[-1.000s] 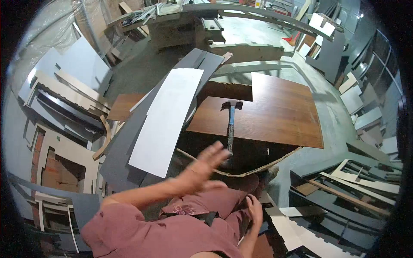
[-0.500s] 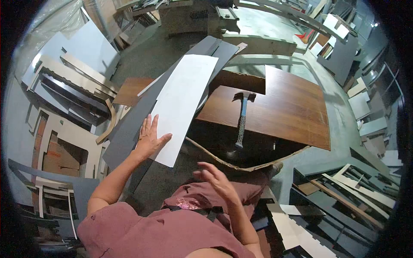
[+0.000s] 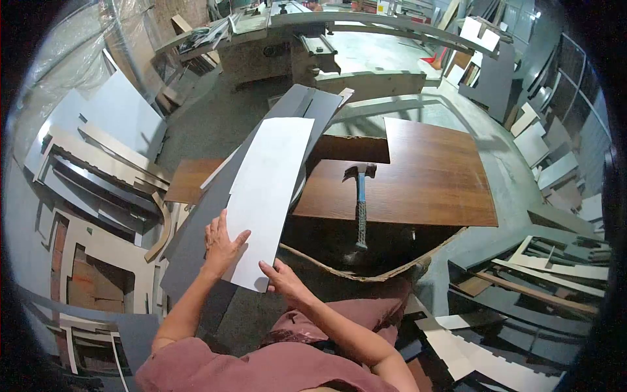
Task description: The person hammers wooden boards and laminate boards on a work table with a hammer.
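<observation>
In the head view, your left hand (image 3: 222, 247) lies flat, fingers spread, on the near left edge of the white panel (image 3: 269, 189). Your right hand (image 3: 281, 277) meets its near end, though whether it grips there is unclear. The panel's long axis runs straight away from you, and both hands are equally near it.

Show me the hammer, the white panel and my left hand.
hammer (image 3: 360, 199): head view, blue handle.
white panel (image 3: 268, 186): head view, middle of its face.
left hand (image 3: 221, 247): head view, back of the hand.
</observation>
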